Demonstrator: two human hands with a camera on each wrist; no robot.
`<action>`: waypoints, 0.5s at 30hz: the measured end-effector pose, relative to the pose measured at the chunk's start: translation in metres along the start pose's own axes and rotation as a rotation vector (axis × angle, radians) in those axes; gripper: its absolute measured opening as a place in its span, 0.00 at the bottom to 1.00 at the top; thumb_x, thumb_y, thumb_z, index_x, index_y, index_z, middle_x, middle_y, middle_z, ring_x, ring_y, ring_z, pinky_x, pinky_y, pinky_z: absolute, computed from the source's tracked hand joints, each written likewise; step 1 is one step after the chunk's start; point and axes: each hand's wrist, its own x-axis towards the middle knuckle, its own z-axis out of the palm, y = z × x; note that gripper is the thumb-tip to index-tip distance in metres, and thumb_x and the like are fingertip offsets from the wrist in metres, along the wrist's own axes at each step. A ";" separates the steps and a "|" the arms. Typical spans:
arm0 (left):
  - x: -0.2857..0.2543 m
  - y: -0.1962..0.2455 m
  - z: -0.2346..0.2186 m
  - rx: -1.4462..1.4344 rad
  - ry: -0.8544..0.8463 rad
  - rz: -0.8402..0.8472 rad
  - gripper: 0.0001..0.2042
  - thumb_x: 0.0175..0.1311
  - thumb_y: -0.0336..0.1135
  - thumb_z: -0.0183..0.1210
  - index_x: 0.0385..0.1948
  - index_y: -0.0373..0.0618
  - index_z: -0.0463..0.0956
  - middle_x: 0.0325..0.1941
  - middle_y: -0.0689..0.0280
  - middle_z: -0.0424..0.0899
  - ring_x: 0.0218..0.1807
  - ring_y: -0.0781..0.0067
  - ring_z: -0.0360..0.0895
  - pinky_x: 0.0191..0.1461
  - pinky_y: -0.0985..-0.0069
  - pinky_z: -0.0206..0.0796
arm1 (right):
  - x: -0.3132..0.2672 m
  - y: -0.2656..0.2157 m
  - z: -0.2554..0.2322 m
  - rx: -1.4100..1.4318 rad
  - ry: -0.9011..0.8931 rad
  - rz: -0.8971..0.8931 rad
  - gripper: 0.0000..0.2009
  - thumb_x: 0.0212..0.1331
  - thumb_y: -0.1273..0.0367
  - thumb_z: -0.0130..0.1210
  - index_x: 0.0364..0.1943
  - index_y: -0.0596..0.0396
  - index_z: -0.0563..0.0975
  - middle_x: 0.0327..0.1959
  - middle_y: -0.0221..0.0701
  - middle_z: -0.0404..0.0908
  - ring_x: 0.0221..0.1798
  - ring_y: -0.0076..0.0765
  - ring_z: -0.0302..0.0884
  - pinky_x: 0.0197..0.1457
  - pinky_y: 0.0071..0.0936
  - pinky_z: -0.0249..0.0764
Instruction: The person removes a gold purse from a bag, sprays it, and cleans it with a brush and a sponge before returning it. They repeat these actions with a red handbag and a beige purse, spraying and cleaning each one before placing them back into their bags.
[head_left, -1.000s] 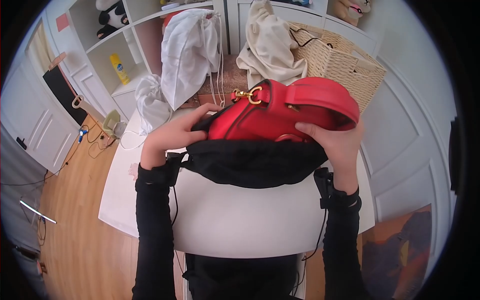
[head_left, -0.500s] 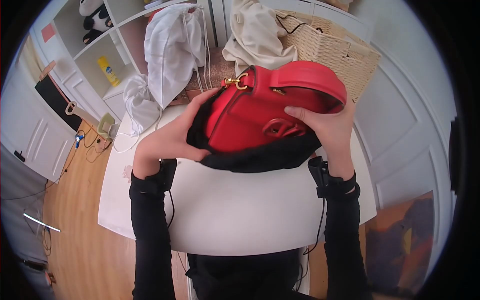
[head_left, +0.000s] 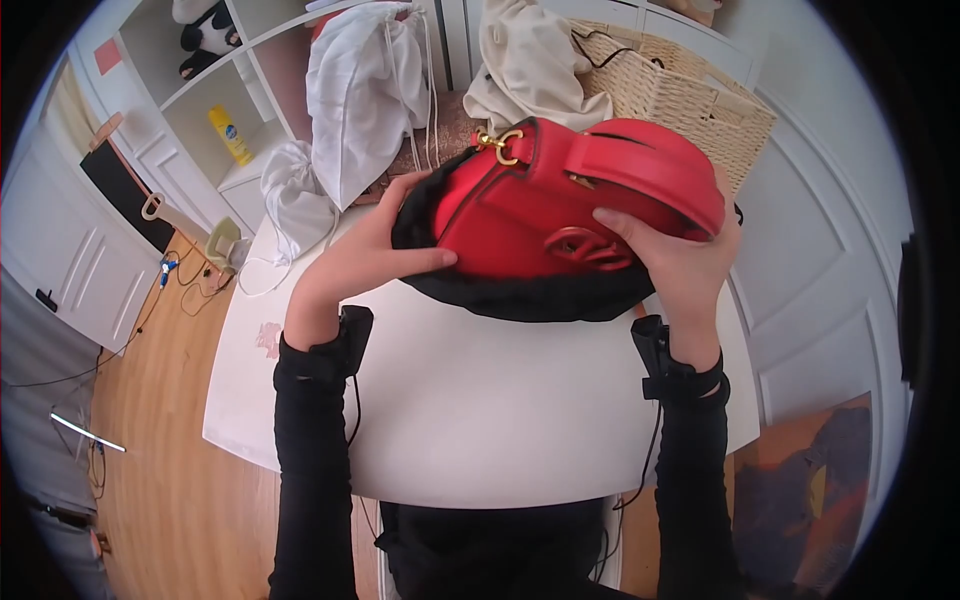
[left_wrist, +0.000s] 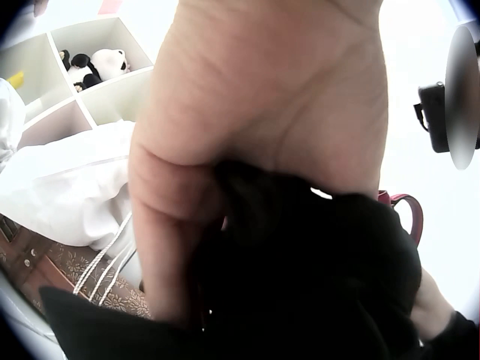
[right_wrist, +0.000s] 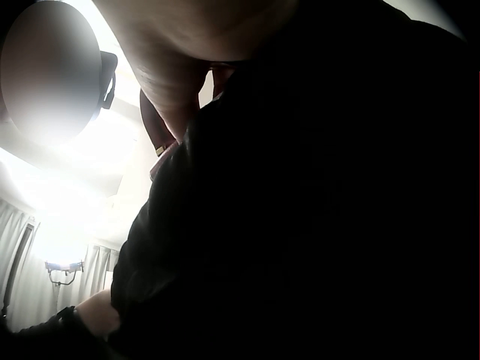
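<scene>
A red handbag (head_left: pixel 490 240) with a top handle, gold clasp and round red emblem is held above the table. Black cloth of a soft bag (head_left: pixel 530 300) wraps its left end and underside. My left hand (head_left: pixel 370 250) grips the cloth at that end, thumb lying over the rim against the red front. At the other end my right hand (head_left: pixel 690 265) holds the handbag below its handle, thumb on the front face; its other fingers are hidden behind. In the left wrist view, black cloth (left_wrist: pixel 315 277) bunches beneath the palm; dark cloth (right_wrist: pixel 300 187) fills most of the right wrist view.
Behind the white table (head_left: pixel 480 420), a white drawstring bag (head_left: pixel 365 100), a smaller white pouch (head_left: pixel 295 200), a cream cloth bag (head_left: pixel 525 65) and a woven basket (head_left: pixel 665 95) stand close together. Shelves with a panda toy (head_left: pixel 205 35) rise at the back left.
The black cloth has slipped lower on the handbag's front, baring the emblem. The handbag and cloth have risen from the table's middle. My left thumb has shifted onto the red front.
</scene>
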 end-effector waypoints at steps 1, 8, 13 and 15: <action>-0.002 0.002 0.000 0.041 -0.011 -0.025 0.42 0.53 0.31 0.66 0.71 0.47 0.52 0.61 0.56 0.71 0.62 0.66 0.70 0.67 0.76 0.59 | 0.000 -0.001 0.000 -0.008 -0.011 -0.007 0.29 0.35 0.73 0.79 0.47 0.62 0.77 0.39 0.35 0.85 0.42 0.29 0.83 0.51 0.28 0.80; -0.002 -0.010 -0.010 -0.242 -0.048 0.182 0.42 0.47 0.21 0.56 0.71 0.43 0.51 0.63 0.61 0.70 0.64 0.71 0.67 0.65 0.82 0.55 | 0.008 0.018 -0.011 0.086 0.052 0.072 0.30 0.35 0.74 0.79 0.47 0.62 0.76 0.44 0.34 0.83 0.46 0.29 0.81 0.54 0.28 0.78; 0.001 -0.017 0.009 -0.319 0.167 0.267 0.36 0.49 0.18 0.56 0.67 0.40 0.60 0.62 0.62 0.72 0.65 0.72 0.67 0.66 0.78 0.57 | 0.010 0.016 -0.026 0.263 -0.016 0.046 0.31 0.33 0.75 0.79 0.48 0.58 0.76 0.43 0.30 0.80 0.46 0.31 0.78 0.55 0.30 0.76; -0.001 -0.018 0.013 -0.289 0.234 0.279 0.33 0.50 0.19 0.56 0.65 0.40 0.62 0.58 0.61 0.74 0.60 0.72 0.70 0.63 0.76 0.60 | 0.004 0.015 -0.030 0.342 -0.092 0.021 0.32 0.32 0.76 0.79 0.48 0.57 0.76 0.44 0.29 0.79 0.50 0.31 0.77 0.58 0.32 0.74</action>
